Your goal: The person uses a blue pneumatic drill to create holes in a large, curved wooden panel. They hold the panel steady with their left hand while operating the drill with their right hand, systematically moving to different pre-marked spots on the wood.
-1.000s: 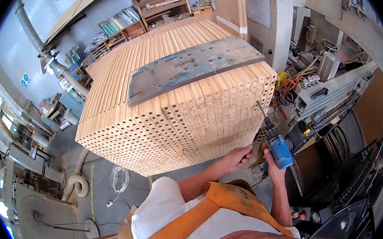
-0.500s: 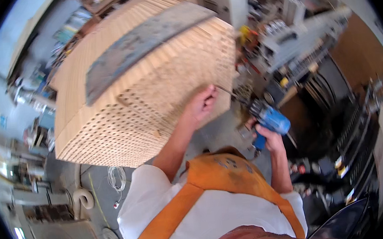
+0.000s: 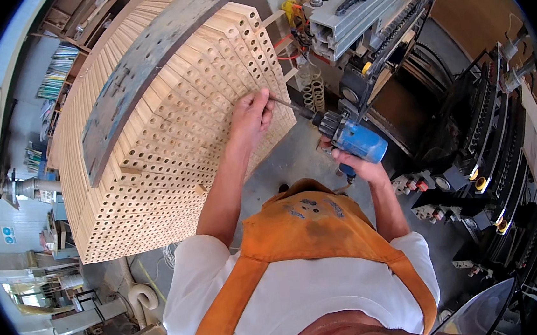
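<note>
A tall stack of pale wooden pieces [image 3: 178,115], its end face full of rows of round holes, stands ahead and to the left. In front of its right part, my left hand [image 3: 252,116] is closed, thumb and fingers pinched at the tip of a long thin metal bit [image 3: 286,103]. That bit runs right to the chuck of a blue power drill [image 3: 361,142]. My right hand [image 3: 359,164] grips the drill's handle from below. Whether the tip touches a hole is hidden behind my left fingers. Small wood slips [image 3: 131,170] stick out of the face.
A dark, worn curved board [image 3: 140,83] lies across the stack's top. To the right stands a grey metal machine [image 3: 364,19] with a coiled hose [image 3: 314,90] beside it. Black machine racks [image 3: 492,167] fill the far right. A ribbed hose [image 3: 140,297] rests at the lower left.
My view has turned, so the stack sits further left and looks sharper. Both hands and the drill appear a little further left, in the same hold.
</note>
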The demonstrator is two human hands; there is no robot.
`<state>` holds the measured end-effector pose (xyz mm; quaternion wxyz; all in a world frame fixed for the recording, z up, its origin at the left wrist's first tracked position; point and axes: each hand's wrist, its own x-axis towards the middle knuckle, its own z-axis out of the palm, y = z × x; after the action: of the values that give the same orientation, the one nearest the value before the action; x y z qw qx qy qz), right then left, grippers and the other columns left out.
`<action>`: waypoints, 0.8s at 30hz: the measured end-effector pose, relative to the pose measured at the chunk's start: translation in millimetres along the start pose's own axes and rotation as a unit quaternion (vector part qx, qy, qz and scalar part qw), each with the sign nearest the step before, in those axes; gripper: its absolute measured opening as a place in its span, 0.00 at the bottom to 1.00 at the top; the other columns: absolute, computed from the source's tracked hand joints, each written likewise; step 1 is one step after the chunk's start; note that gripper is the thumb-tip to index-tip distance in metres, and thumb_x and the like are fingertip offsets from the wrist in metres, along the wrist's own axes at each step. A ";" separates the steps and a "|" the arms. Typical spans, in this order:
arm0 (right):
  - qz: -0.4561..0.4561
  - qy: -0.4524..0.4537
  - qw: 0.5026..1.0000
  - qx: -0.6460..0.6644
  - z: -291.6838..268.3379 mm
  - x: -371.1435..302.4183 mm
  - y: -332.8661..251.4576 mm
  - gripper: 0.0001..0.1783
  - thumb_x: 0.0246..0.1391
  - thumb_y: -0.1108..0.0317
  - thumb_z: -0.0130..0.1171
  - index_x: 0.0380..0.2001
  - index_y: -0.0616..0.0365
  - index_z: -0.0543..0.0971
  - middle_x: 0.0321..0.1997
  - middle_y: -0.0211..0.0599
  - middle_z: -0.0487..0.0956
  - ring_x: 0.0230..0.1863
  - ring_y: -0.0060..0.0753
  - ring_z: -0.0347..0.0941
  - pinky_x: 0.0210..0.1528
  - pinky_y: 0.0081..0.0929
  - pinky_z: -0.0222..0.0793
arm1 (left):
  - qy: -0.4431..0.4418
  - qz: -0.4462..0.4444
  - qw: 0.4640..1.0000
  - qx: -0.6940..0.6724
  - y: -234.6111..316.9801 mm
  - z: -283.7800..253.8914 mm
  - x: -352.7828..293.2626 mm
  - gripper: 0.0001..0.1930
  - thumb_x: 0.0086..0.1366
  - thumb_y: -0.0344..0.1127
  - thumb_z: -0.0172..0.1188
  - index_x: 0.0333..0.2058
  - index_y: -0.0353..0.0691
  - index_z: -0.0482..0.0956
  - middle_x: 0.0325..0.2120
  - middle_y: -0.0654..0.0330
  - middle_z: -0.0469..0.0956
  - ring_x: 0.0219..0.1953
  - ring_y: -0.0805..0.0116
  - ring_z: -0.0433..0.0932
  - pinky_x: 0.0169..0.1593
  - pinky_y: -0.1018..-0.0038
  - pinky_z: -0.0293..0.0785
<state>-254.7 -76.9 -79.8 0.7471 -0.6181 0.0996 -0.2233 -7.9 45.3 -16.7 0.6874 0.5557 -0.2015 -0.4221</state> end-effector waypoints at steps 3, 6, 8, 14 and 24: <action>0.006 0.045 0.999 0.011 25.5 5.3 -12.3 0.16 0.54 0.68 0.61 0.46 0.58 0.78 0.42 0.32 0.80 0.38 0.21 0.73 0.36 0.21 0.68 | 0.004 0.013 0.999 -0.040 6.7 3.8 9.4 0.15 0.70 0.45 0.49 0.39 0.37 0.74 0.22 0.69 0.68 0.17 0.83 0.60 0.16 0.86 0.52; 0.008 0.082 0.996 -0.027 39.5 23.0 -18.3 0.15 0.53 0.67 0.62 0.45 0.57 0.79 0.40 0.29 0.80 0.33 0.18 0.71 0.35 0.19 0.67 | 0.000 0.051 0.993 -0.109 23.3 18.1 17.6 0.16 0.71 0.45 0.48 0.44 0.37 0.73 0.25 0.69 0.68 0.18 0.83 0.60 0.17 0.86 0.54; 0.001 0.078 0.997 -0.022 50.1 39.7 -28.4 0.13 0.53 0.66 0.62 0.42 0.56 0.79 0.38 0.27 0.80 0.29 0.16 0.69 0.33 0.19 0.67 | -0.002 0.067 0.981 -0.181 29.2 21.0 25.4 0.17 0.71 0.44 0.46 0.47 0.37 0.72 0.26 0.69 0.68 0.20 0.83 0.61 0.18 0.87 0.54; 0.035 0.089 0.995 0.008 52.0 56.0 -35.0 0.10 0.52 0.67 0.63 0.38 0.56 0.81 0.34 0.27 0.81 0.28 0.16 0.69 0.30 0.18 0.67 | -0.016 0.061 0.974 -0.216 26.7 15.6 32.6 0.14 0.72 0.39 0.44 0.48 0.36 0.71 0.28 0.66 0.68 0.21 0.81 0.62 0.19 0.86 0.56; -0.038 0.084 0.985 -0.148 50.3 61.9 -31.4 0.14 0.52 0.72 0.63 0.44 0.56 0.79 0.38 0.30 0.82 0.35 0.18 0.74 0.38 0.21 0.71 | -0.068 -0.074 0.990 -0.095 -12.4 -5.5 15.6 0.11 0.70 0.37 0.48 0.44 0.36 0.70 0.32 0.62 0.71 0.21 0.81 0.62 0.17 0.85 0.55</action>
<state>-185.5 -65.2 -30.7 0.6275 -0.7041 0.1704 -0.2855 0.6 35.6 -32.9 0.6888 0.4707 -0.1651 -0.5261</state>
